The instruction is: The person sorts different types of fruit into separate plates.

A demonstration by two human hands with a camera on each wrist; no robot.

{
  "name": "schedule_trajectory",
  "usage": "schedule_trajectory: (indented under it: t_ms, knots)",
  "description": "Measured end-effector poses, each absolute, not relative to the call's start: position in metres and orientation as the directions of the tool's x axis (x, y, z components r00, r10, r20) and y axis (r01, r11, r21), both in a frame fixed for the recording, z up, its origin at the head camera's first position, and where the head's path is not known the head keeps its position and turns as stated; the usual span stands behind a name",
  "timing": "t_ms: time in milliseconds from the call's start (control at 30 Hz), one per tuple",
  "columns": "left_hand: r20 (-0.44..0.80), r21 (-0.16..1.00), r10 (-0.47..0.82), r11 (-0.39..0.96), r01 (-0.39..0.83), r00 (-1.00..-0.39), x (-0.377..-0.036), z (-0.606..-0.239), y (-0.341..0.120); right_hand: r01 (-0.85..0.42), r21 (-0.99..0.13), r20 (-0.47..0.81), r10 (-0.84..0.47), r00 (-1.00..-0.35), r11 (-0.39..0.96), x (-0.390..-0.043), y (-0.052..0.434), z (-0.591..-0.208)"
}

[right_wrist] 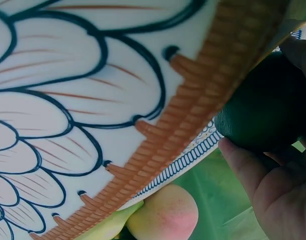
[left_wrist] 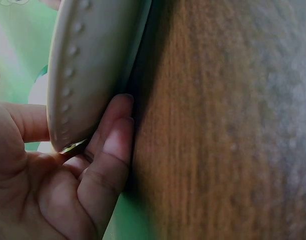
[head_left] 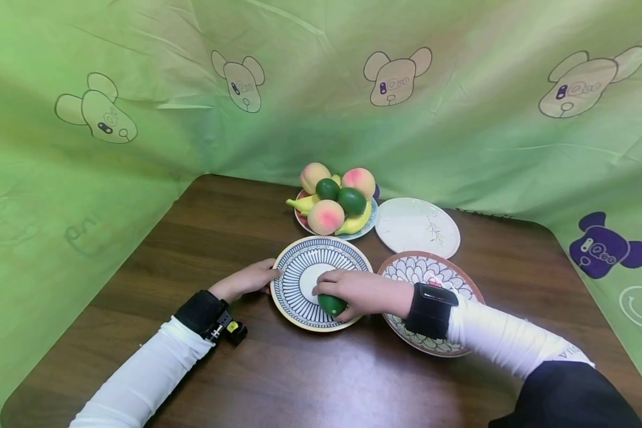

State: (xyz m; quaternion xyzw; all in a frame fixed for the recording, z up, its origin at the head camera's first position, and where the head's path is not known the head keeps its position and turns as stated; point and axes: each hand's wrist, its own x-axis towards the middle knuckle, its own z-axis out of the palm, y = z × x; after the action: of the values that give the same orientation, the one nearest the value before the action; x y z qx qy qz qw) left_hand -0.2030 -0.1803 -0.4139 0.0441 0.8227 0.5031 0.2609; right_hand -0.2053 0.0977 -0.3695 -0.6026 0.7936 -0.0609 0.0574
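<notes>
A blue-and-white striped plate [head_left: 294, 306] with a yellowish rim lies on the table in the head view. My left hand [head_left: 250, 278] grips its left edge; in the left wrist view the thumb is at the rim and the curled fingers [left_wrist: 117, 137] reach under the plate's beaded outer side [left_wrist: 92, 65]. Over the middle of this plate, my right hand [head_left: 353, 291] holds a dark green, rounded fruit [head_left: 331, 305], thumb on the near side and fingers over the top. The right wrist view shows the same green fruit [right_wrist: 265, 107] between thumb and fingers.
Behind, a plate holds peaches [head_left: 326, 217], bananas [head_left: 355, 223] and two green fruits [head_left: 351, 201]. A white oval plate [head_left: 412, 223] stands back right. The right forearm crosses a brown-rimmed petal-pattern plate [head_left: 433, 348]. Green cloth [head_left: 310, 119] hangs behind the wooden table [head_left: 321, 380].
</notes>
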Motion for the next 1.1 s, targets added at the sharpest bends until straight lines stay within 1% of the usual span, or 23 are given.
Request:
schedule_trajectory:
  t_ms: [333, 567, 733, 1000, 1100]
  knots:
    - [-0.397, 0.84, 0.31, 0.501, -0.206, -0.864, -0.2021, -0.4145, -0.1798, -0.953, -0.149, -0.021, -0.964, -0.265, 0.265, -0.2052, 0.0977, -0.3749]
    - [-0.405, 0.838, 0.312, 0.503, -0.212, -0.859, -0.2032, -0.4135, -0.1808, -0.95, -0.144, -0.026, -0.96, -0.278, 0.279, -0.2048, 0.0976, -0.3754]
    - [-0.395, 0.843, 0.317, 0.498, -0.203, -0.862, -0.2031, -0.4135, -0.1815, -0.95, -0.146, -0.014, -0.961, -0.276, 0.275, -0.2052, 0.097, -0.3756]
    - [-0.378, 0.852, 0.32, 0.486, -0.192, -0.869, -0.2029, -0.4155, -0.1807, -0.946, -0.146, -0.037, -0.957, -0.287, 0.29, -0.2048, 0.0971, -0.3755]
    - [-0.378, 0.854, 0.319, 0.484, -0.194, -0.869, -0.2029, -0.4149, -0.1808, -0.94, -0.164, -0.048, -0.954, -0.296, 0.3, -0.2051, 0.0973, -0.375]
